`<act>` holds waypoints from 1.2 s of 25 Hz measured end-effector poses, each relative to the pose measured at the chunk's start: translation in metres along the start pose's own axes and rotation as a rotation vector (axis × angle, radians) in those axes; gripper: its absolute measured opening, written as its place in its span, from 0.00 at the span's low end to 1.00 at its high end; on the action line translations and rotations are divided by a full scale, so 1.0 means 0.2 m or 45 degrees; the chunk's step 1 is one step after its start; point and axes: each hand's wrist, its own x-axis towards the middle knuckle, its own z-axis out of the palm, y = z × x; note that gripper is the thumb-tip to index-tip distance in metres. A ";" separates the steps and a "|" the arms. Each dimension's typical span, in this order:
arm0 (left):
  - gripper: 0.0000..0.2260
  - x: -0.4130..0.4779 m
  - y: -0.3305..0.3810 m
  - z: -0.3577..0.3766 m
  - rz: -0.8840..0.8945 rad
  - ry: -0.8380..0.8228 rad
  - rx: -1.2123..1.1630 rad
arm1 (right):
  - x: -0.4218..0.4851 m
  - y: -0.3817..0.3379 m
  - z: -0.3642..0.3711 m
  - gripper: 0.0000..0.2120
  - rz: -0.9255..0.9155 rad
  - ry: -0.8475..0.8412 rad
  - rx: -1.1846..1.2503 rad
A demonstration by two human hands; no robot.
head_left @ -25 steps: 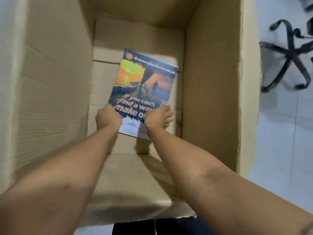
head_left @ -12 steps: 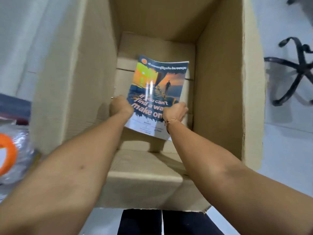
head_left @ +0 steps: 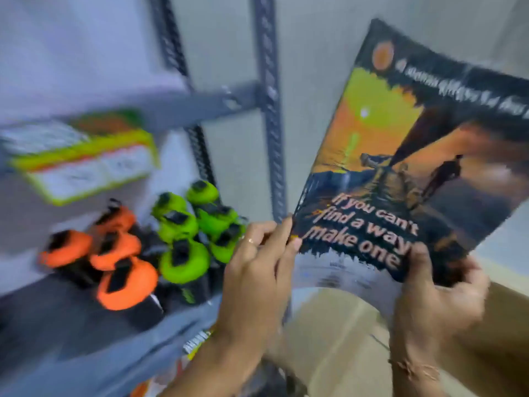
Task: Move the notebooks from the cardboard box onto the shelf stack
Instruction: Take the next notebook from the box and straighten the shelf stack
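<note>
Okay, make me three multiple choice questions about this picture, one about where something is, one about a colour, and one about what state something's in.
1. Where is the notebook?
A. Lying on the shelf
B. Held up in the air, right of the shelf post
C. Flat in the box

2. What colours are the round items on the shelf?
A. Orange and green
B. Red and blue
C. All white

3. How is the notebook held?
A. One hand only
B. Both hands at its lower edge
C. Not held

Answers:
1 B: it is raised beside the grey post.
2 A: an orange group sits left of a green group.
3 B: the left hand and right hand grip its bottom corners.
</note>
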 end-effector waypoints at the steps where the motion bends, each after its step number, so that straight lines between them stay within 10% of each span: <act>1: 0.16 0.08 0.01 -0.20 0.058 0.153 0.090 | -0.05 -0.18 0.12 0.11 -0.063 -0.133 0.162; 9: 0.13 0.78 -0.10 -1.22 -0.420 0.609 0.413 | -0.31 -1.22 1.09 0.03 -0.554 -1.092 0.201; 14: 0.10 0.97 -0.38 -1.25 -0.807 0.240 0.839 | -0.38 -1.26 1.52 0.05 -0.631 -1.392 -0.404; 23: 0.09 0.87 -0.34 -1.29 -0.747 0.211 0.533 | -0.35 -1.21 1.33 0.16 -0.750 -1.521 -0.452; 26: 0.14 0.75 -0.23 -1.31 -0.721 -0.197 0.317 | -0.29 -1.15 1.08 0.20 -0.672 -1.750 -0.357; 30: 0.17 0.79 -0.25 -1.32 -0.741 -0.202 0.419 | -0.33 -1.11 1.07 0.15 -0.622 -1.818 -0.276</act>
